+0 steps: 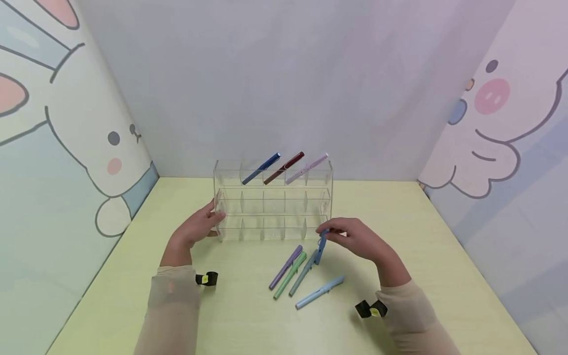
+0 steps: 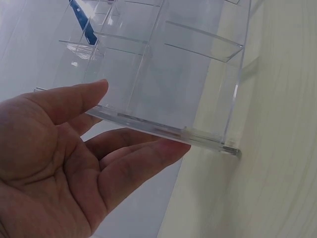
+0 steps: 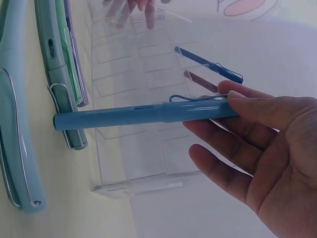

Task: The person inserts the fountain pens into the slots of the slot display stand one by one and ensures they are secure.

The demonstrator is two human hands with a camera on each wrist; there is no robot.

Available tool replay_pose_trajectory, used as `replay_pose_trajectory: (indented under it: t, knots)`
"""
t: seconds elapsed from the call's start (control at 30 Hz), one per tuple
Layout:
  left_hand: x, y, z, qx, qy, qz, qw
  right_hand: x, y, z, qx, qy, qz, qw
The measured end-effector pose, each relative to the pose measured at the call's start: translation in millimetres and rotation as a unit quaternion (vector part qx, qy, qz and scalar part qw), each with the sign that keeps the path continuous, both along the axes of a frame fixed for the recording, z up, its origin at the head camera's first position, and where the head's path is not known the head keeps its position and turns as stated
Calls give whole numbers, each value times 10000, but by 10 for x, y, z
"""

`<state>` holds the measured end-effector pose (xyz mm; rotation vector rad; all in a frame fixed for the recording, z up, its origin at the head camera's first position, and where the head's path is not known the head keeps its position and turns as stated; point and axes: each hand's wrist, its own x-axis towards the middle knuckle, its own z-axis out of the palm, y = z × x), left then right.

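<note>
A clear acrylic pen rack (image 1: 273,207) with three tiers of compartments stands on the table. My left hand (image 1: 198,226) holds its left side panel, the thumb on one face and the fingers on the other, as the left wrist view shows. By the rack's front right corner, my right hand (image 1: 355,237) pinches a blue pen (image 3: 148,114) near its clip end. The pen's other end points down, close to the table. In the top tier lean a dark blue pen (image 1: 262,168), a dark red pen (image 1: 284,168) and a pale lilac pen (image 1: 307,169).
Before the rack lie a purple pen (image 1: 286,267), a green pen (image 1: 290,275), a grey-green pen (image 1: 303,273) and a light blue pen (image 1: 319,293). Cartoon-printed panels (image 1: 106,162) rise at both sides, with a plain wall (image 1: 266,88) behind.
</note>
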<state>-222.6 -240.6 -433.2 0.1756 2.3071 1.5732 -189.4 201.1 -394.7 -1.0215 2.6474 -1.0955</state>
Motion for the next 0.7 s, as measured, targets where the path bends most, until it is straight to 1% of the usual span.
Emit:
replay_pose_trajectory:
  t: [0.17, 0.3, 0.43, 0.57, 0.7]
  knots:
    - [4, -1, -19, 7, 45, -53, 10000, 8, -65, -68, -155, 143, -45, 9998]
    - [7, -1, -31, 6, 56, -46, 10000, 4, -112, -128, -151, 82, -15, 9999]
    - [6, 4, -30, -13, 41, -17, 10000, -3, -124, -152, -220, -197, -36, 9996]
    - [8, 12, -7, -12, 74, -27, 10000, -14, -81, -141, -461, -659, -96, 9967]
    - [7, 20, 14, -7, 66, -18, 10000, -42, -25, -135, -575, -881, -120, 9944]
